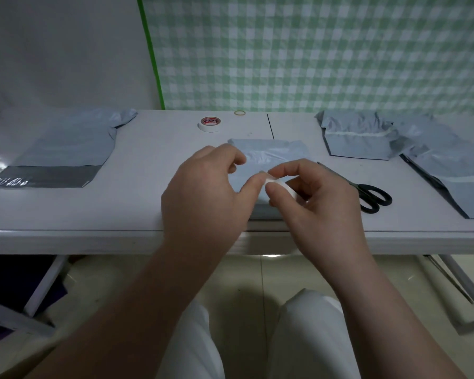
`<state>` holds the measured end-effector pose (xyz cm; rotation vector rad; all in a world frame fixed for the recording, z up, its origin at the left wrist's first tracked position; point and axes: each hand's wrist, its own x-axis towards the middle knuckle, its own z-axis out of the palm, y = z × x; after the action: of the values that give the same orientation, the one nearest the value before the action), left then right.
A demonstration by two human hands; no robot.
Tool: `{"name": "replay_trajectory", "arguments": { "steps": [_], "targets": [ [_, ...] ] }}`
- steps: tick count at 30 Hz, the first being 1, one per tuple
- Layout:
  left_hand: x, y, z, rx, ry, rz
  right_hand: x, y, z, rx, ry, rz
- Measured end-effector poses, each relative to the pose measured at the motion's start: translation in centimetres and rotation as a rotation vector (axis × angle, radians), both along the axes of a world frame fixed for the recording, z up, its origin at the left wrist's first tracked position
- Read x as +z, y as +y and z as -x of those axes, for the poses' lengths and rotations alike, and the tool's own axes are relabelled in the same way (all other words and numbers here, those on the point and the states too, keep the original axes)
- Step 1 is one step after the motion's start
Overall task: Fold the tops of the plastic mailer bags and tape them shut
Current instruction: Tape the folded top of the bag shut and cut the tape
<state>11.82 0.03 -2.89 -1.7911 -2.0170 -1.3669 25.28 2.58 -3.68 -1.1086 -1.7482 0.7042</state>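
On the table [148,209], the middle bag [274,154] lies with its top folded over and no tape that I can see. Well left of it sits a flat pile of bags [66,151], seemingly unfolded. To its right are two bags [359,143] with pale strips across their folds, probably finished. Just in front of the middle bag, the right hand [320,203] grips a small tape roll [281,184]. The left hand [205,198], fingers curled, sets its thumb against the roll; whether it pinches the loose end I cannot tell. Scissors [372,198] lie just right of the bag, a spare roll [209,123] behind it. Taping looks next, with the left pile still to do
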Motion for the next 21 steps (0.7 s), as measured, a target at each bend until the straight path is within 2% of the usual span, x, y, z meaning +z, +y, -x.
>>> {"name": "replay_trajectory", "arguments": {
  "steps": [4,7,10,14,17,19,21],
  "targets": [
    [0.6,0.5,1.0,-0.215,-0.086,0.023,0.1,0.0,-0.2,0.018,-0.059,-0.046],
    [0.9,0.8,1.3,-0.264,-0.061,0.041,0.3,0.2,-0.2,0.046,-0.064,-0.040],
    [1.3,1.0,1.6,-0.271,-0.078,0.052,0.8,0.6,-0.6,0.160,0.156,0.106],
    [2.7,1.6,1.7,-0.345,-0.359,0.147,1.8,2.2,-1.1,0.296,0.530,0.296],
    [3.2,2.5,1.7,-0.366,-0.440,0.232,2.6,3.0,-0.3,0.408,0.716,0.422],
    [3.1,3.2,2.0,-0.327,-0.422,0.241,3.0,3.2,0.5,0.416,0.701,0.465],
    [3.0,3.7,2.4,-0.277,-0.391,0.230,3.3,3.8,0.9,0.358,0.582,0.419]
  ]
}}
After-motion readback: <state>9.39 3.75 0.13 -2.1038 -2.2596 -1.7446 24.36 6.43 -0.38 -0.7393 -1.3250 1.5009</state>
